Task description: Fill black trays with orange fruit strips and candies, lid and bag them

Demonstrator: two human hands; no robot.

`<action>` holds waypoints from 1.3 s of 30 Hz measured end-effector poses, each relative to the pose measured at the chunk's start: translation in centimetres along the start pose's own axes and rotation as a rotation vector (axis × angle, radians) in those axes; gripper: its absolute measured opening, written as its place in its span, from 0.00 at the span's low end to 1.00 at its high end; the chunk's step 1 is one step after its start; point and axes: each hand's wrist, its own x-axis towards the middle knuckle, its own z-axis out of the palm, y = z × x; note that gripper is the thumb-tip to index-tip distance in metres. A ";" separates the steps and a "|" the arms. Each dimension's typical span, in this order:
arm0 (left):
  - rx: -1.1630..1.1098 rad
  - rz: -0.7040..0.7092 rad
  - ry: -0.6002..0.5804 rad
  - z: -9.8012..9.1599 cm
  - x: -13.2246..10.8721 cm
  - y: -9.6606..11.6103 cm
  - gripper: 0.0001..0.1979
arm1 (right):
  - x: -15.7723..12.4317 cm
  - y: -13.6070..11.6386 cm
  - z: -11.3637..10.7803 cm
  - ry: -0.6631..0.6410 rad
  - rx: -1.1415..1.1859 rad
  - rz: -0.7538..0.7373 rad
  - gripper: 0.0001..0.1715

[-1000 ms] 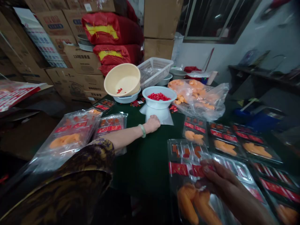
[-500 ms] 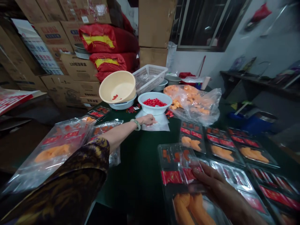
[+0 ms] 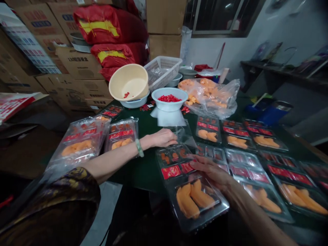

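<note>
My left hand (image 3: 163,138), with a pale green bangle (image 3: 139,147) on its wrist, pinches the edge of a clear plastic bag (image 3: 181,134) near the white stack (image 3: 170,118) under a white bowl (image 3: 169,105). The bowl holds small red packets (image 3: 169,98). My right hand (image 3: 208,172) lies with fingers apart on a clear plastic tray (image 3: 198,219) holding orange food pieces (image 3: 194,198) and a red label (image 3: 171,172). Part of that tray is hidden under my fingers.
A tilted beige basin (image 3: 128,82) rests on a white bowl, next to a white plastic basket (image 3: 162,72). A clear bag of orange pieces (image 3: 208,97) lies behind the rows of filled trays (image 3: 256,171) on the dark green table (image 3: 133,171). Bagged trays (image 3: 82,141) lie left. Cartons and red sacks stand behind.
My left hand has drawn back from the white stack toward me, with the clear bag at its fingers. My right hand and its tray have shifted left, toward the middle of the table.
</note>
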 end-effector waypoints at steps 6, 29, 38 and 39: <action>-0.061 0.093 0.054 -0.2 -3.1 3.3 0.14 | -2.9 1.7 0.0 0.210 -0.039 -0.009 0.40; -0.919 -0.539 0.290 5.7 -8.6 7.3 0.09 | -5.5 5.5 1.4 0.207 -0.082 -0.167 0.55; -0.175 -0.509 0.361 4.7 -11.4 12.8 0.12 | -4.8 7.6 3.1 0.336 0.122 -0.172 0.44; -0.154 -0.492 0.340 4.6 -11.9 13.6 0.11 | -4.4 7.9 3.4 0.362 0.139 -0.187 0.39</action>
